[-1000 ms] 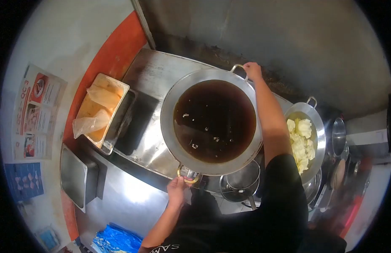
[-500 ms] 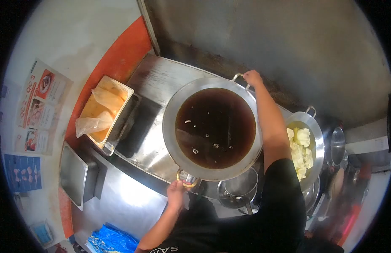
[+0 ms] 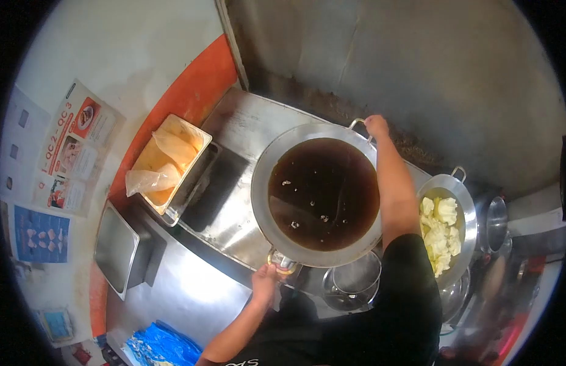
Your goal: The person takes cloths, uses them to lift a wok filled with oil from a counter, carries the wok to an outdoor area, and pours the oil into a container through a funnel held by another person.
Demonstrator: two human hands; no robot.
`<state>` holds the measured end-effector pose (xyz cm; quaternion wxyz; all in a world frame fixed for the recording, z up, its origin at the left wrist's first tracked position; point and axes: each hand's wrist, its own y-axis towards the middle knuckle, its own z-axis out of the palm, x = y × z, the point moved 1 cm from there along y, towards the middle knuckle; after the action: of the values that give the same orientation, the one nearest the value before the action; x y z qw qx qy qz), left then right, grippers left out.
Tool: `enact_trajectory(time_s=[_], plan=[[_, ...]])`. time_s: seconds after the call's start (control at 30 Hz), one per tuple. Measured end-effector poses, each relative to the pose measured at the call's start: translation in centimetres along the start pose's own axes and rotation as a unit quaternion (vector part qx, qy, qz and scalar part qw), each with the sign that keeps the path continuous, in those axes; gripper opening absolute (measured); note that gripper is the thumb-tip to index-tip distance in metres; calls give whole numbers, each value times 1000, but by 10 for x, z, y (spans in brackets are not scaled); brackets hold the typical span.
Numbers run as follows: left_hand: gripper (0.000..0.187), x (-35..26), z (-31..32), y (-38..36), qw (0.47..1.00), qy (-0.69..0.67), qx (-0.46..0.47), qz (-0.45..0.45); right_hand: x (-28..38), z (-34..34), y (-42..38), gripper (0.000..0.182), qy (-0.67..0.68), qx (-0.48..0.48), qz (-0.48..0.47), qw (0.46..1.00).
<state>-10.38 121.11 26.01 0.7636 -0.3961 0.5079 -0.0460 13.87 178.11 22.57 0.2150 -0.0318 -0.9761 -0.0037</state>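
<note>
A large round metal wok [image 3: 263,213] holds dark brown liquid [image 3: 322,189] with a few pale bits floating on it. My left hand [image 3: 266,282] is closed on the brass-coloured loop handle [image 3: 286,269] at its near side. On the far side, my right hand [image 3: 376,126] has its fingers wrapped round the other loop handle [image 3: 357,124]. My right forearm passes over the wok's right rim. Beside that arm, a second metal wok [image 3: 471,213] contains pale yellow solid chunks [image 3: 440,235] in yellowish liquid.
On the left stand a metal pan [image 3: 205,139] with orange contents and plastic bags, and an empty metal container [image 3: 133,256]. A strainer [image 3: 356,274] lies below the large wok. Blue plastic [image 3: 164,346] is at the bottom. A metal wall [image 3: 393,55] rises behind.
The whole view has shifted, so most things appear slightly farther right and lower. Both hands keep their hold on the large wok's handles.
</note>
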Motion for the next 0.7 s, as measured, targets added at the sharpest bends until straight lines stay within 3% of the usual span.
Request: enact_trajectory(time_s=[0.23, 0.3, 0.5, 0.57, 0.63, 0.7], plan=[[22, 5, -2, 1, 999, -38, 10, -10, -9, 7, 20, 32, 56, 41, -30, 997], [21, 5, -1, 0, 999, -38, 14, -12, 1, -8, 16, 42, 15, 145, -24, 989], [20, 2, -2, 0, 999, -38, 16, -15, 12, -27, 5, 43, 77, 46, -9, 996], [19, 3, -2, 1, 999, -36, 20, -4, 14, -38, -3, 48, 172, -28, -55, 983], [21, 0, 0, -1, 999, -19, 25, -6, 24, -81, -41, 49, 225, -57, -102, 967], [21, -4, 4, -3, 1000, -19, 5, -5, 31, -129, -95, 47, 322, -16, -120, 939]])
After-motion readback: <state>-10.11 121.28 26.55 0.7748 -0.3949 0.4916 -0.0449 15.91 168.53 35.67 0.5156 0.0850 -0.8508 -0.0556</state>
